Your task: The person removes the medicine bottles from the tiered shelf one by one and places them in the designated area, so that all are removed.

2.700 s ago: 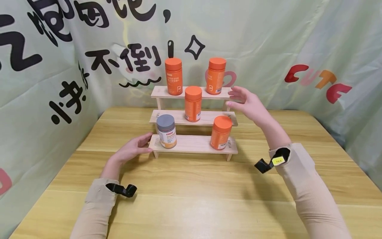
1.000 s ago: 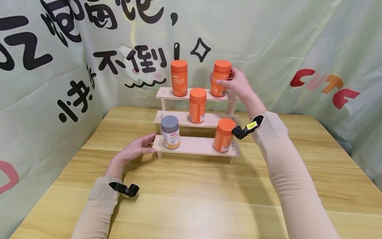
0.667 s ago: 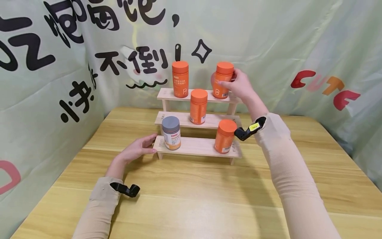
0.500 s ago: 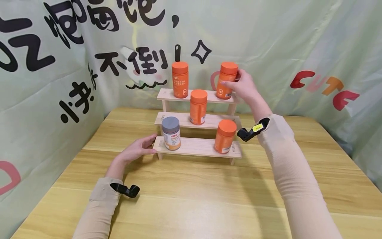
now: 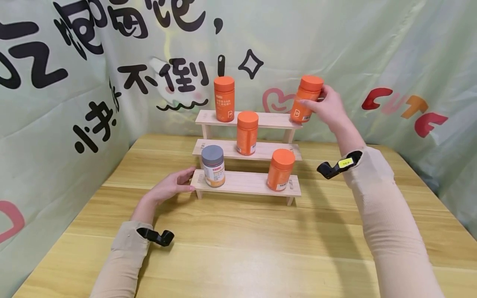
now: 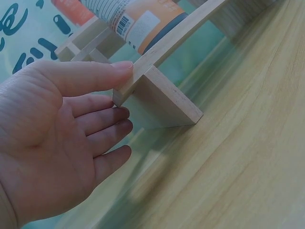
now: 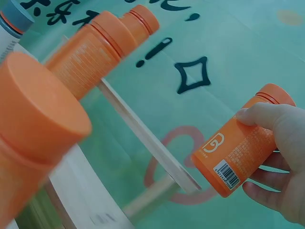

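My right hand point(image 5: 331, 108) grips an orange pill bottle point(image 5: 306, 99) between thumb and fingers. Slightly tilted, the bottle is off the top tier at its right end; the right wrist view shows the bottle point(image 7: 238, 145) apart from the shelf's edge. With thumb above and index finger below, my left hand point(image 5: 168, 187) pinches the left corner of the lowest tier of a three-tier wooden display shelf point(image 5: 247, 182). In the left wrist view the other fingers of this left hand point(image 6: 62, 129) lie loosely beside the shelf's leg point(image 6: 164, 98).
Another orange bottle point(image 5: 224, 99) stands on the top tier's left. One orange bottle point(image 5: 247, 133) is on the middle tier. A grey-capped bottle point(image 5: 213, 165) and an orange bottle point(image 5: 281, 169) stand on the lowest tier. A printed curtain point(image 5: 335, 49) hangs behind the wooden table point(image 5: 238, 248).
My right hand reached the orange bottle at the top tier's right, took hold of it, slid it rightward, then lifted and tilted it. The left hand stays at the shelf's corner.
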### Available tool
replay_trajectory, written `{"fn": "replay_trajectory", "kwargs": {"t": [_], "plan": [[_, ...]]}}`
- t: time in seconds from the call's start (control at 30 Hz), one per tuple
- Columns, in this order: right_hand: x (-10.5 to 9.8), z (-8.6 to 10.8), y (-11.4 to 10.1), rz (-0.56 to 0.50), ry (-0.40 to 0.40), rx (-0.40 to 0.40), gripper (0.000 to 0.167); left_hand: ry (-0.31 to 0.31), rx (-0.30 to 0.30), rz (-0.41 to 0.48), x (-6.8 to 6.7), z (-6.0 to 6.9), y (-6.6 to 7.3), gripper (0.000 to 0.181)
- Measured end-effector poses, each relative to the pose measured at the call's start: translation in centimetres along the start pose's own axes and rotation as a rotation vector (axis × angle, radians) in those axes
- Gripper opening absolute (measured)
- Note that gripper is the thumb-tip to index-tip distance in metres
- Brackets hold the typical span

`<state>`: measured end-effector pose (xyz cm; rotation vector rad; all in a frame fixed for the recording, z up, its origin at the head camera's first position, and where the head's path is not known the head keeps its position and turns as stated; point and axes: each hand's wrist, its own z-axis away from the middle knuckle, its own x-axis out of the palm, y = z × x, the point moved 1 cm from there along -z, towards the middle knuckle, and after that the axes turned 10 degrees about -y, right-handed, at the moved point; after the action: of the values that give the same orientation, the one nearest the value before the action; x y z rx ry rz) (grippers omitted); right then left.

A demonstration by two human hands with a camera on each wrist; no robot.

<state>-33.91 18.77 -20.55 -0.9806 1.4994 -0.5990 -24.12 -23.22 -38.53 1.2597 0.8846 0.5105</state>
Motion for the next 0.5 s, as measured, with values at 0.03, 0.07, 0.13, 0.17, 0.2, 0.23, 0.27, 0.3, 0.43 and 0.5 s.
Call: {"fn": "replay_trajectory", "kwargs": {"t": [0.03, 0.07, 0.13, 0.17, 0.2, 0.23, 0.27, 0.3, 0.43, 0.5], "plan": [[-0.3, 0.1, 0.2, -0.002, 0.006, 0.006, 0.061, 0.000, 0.001, 0.004, 0.0, 0.0, 0.0, 0.076], [-0.6, 0.2, 0.5, -0.005, 0.011, 0.010, 0.061, -0.002, 0.001, 0.003, 0.0, 0.0, 0.0, 0.076], [-1.2, 0.4, 1.1, -0.017, 0.020, 0.020, 0.060, -0.001, -0.002, 0.002, 0.0, 0.0, 0.0, 0.076], [-1.4, 0.6, 1.4, -0.017, 0.023, 0.024, 0.060, 0.000, -0.005, 0.003, 0.0, 0.0, 0.0, 0.076], [-1.7, 0.7, 1.7, -0.019, 0.029, 0.031, 0.060, 0.000, -0.008, 0.001, -0.1, 0.0, 0.0, 0.076], [-2.0, 0.9, 2.0, -0.016, 0.035, 0.038, 0.060, 0.001, -0.010, -0.003, -0.1, 0.0, 0.0, 0.076], [-2.2, 1.0, 2.3, -0.011, 0.041, 0.044, 0.060, 0.003, -0.012, -0.006, -0.1, 0.0, 0.0, 0.076], [-2.4, 1.1, 2.6, -0.008, 0.047, 0.051, 0.060, 0.004, -0.014, -0.007, -0.1, 0.0, 0.0, 0.076], [-3.1, 1.7, 4.1, 0.029, 0.054, 0.070, 0.063, 0.007, -0.016, -0.016, 0.0, 0.0, 0.1, 0.075], [-3.2, 2.1, 5.0, 0.057, 0.048, 0.071, 0.064, 0.006, -0.017, -0.018, 0.0, 0.0, 0.1, 0.076]]}}
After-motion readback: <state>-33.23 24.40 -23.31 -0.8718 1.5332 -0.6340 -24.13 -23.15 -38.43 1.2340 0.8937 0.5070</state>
